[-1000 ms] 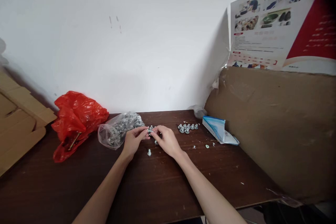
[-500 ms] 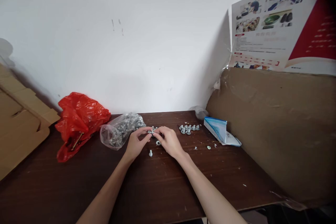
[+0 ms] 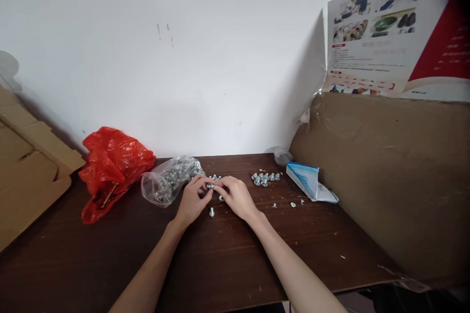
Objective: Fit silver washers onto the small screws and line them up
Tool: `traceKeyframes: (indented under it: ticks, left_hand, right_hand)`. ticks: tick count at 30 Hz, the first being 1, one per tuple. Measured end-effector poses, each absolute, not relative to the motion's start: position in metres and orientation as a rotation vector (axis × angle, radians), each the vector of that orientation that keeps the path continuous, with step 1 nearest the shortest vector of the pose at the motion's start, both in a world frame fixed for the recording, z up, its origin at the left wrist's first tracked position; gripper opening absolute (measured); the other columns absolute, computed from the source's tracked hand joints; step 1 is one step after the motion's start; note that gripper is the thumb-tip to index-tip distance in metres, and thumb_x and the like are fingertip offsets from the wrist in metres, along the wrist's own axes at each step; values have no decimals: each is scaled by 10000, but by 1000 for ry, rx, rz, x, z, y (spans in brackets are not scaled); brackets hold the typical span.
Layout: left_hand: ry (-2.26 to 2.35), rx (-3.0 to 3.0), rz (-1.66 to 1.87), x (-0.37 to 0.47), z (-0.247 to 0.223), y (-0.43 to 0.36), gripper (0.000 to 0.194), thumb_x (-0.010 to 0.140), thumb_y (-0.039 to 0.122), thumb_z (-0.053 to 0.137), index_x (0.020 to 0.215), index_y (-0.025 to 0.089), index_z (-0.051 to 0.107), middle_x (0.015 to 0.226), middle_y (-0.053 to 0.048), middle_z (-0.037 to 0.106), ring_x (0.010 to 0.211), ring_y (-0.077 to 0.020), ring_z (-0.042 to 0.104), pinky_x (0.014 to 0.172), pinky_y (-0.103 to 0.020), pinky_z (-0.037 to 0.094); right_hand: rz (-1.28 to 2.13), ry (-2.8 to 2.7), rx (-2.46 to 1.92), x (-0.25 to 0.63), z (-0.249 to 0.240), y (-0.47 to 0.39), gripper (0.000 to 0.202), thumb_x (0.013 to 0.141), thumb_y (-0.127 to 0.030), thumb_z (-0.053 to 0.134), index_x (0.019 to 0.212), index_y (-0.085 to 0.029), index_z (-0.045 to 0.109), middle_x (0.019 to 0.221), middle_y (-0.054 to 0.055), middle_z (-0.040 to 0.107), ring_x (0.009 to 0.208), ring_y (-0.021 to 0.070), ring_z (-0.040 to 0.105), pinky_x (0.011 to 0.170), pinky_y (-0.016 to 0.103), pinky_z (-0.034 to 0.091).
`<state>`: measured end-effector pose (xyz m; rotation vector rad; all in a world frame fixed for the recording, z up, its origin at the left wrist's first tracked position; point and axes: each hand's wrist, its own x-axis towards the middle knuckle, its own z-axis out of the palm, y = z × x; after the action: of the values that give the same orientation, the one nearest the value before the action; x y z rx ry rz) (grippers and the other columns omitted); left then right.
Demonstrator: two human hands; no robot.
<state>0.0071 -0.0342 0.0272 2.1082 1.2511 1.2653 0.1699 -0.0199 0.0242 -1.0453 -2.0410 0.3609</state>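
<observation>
Between my fingertips is a small silver bolt (image 3: 210, 186), lying roughly sideways. My left hand (image 3: 193, 199) pinches it from the left, and my right hand (image 3: 237, 197) grips its other end, where a washer may sit but is partly hidden by the fingers. Just behind the fingers are a few more bolts (image 3: 215, 178), partly covered. A loose washer (image 3: 221, 198) lies under my right fingers. Nearer to me, a single bolt (image 3: 212, 212) stands on the brown table (image 3: 220, 264). To the right of my right hand, several bolts (image 3: 264, 179) stand grouped together.
A clear bag of metal parts (image 3: 172, 181) lies left of my hands, beside a red plastic bag (image 3: 113, 166). Cardboard (image 3: 33, 166) leans at far left. A blue-and-white packet (image 3: 306, 181) rests against a big cardboard box (image 3: 385, 171) on the right. Small scraps dot the table.
My left fingers have shifted slightly on the bolt, leaving more of it showing between the hands. The view has moved a little; the other things stay in place.
</observation>
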Motion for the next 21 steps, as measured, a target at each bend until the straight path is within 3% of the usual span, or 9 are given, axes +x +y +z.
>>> traceKeyframes:
  ticks: [21]
  left_hand:
    - [1277, 2155, 1245, 4, 22, -32, 104, 815, 184, 513, 899, 188, 575, 830, -2, 531, 690, -104, 500, 599, -212, 425]
  right_hand:
    - [409, -2062, -1031, 171, 30, -22, 180, 904, -265, 521, 918, -205, 690, 852, 48, 680, 796, 179, 600, 717, 278, 447]
